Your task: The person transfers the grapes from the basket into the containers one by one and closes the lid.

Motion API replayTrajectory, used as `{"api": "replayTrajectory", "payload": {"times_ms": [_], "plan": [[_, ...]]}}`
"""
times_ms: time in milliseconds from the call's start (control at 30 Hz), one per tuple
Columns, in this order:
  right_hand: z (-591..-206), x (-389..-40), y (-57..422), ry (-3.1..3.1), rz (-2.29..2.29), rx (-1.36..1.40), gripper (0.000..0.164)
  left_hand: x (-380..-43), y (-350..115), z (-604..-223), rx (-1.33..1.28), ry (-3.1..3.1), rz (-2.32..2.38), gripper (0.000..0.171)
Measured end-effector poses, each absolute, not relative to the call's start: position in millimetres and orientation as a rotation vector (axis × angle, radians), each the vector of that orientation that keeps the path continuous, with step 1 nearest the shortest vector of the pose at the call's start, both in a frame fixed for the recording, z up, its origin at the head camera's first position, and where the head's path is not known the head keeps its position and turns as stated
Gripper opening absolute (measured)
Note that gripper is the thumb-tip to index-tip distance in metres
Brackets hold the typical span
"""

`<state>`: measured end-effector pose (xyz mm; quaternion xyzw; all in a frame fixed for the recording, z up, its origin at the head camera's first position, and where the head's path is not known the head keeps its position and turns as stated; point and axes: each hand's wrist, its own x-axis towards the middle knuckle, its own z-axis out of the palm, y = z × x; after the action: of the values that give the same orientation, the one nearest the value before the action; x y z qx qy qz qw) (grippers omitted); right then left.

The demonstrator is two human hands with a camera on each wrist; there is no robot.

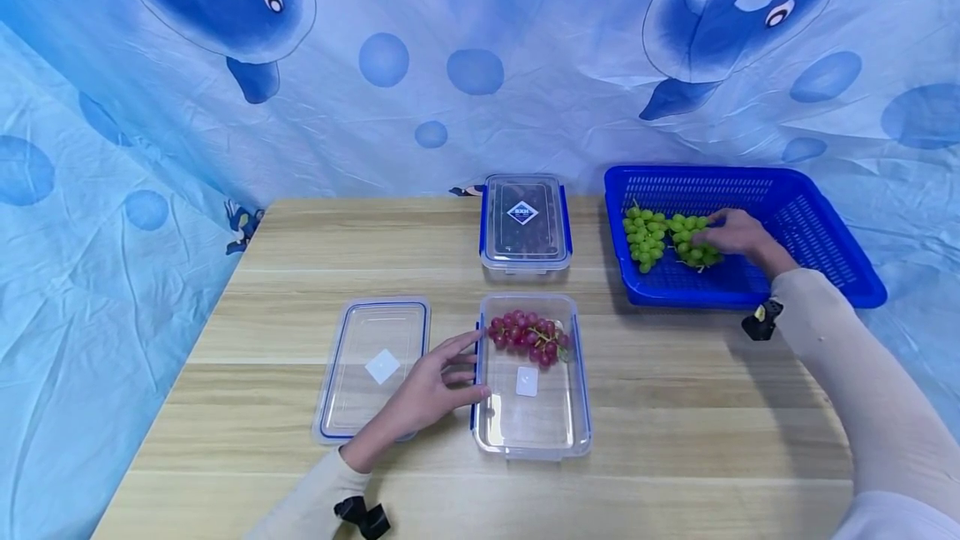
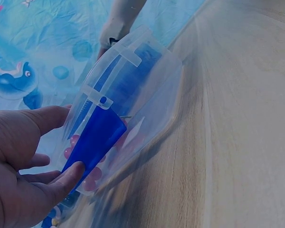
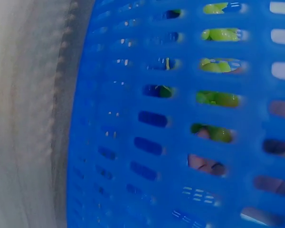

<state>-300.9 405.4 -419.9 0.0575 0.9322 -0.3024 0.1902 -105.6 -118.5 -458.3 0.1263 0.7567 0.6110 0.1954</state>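
My left hand (image 1: 435, 382) rests against the left side of a clear lidless food container (image 1: 525, 432). Its fingers touch the blue side latch (image 2: 92, 142), extended and loosely bent. A bunch of red grapes (image 1: 528, 337) lies in the far part of that container. Inside the blue basket (image 1: 750, 298), my right hand (image 1: 735, 233) pinches a bunch of green grapes (image 1: 686, 227) between thumb and fingers. Another green bunch (image 1: 643, 236) lies just left of it. In the right wrist view the basket wall (image 3: 118, 142) hides most of the hand; green grapes (image 3: 218, 98) show through its slots.
A detached clear lid (image 1: 360, 407) with a blue seal lies left of the open container. Behind stands a second, lidded container (image 1: 525, 240) with blue latches. Blue printed cloth (image 1: 337, 132) hangs at the wooden table's (image 1: 675, 440) far edge.
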Motion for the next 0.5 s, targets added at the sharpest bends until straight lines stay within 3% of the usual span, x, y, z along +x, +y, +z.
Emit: {"api": "replayTrajectory", "payload": {"times_ms": [500], "plan": [[-417.1, -290.6, 408.0, 2.687, -0.975, 0.198, 0.061, -104.5, -118.9, -459.7, 0.376, 2.107, 1.73, 0.087]]}}
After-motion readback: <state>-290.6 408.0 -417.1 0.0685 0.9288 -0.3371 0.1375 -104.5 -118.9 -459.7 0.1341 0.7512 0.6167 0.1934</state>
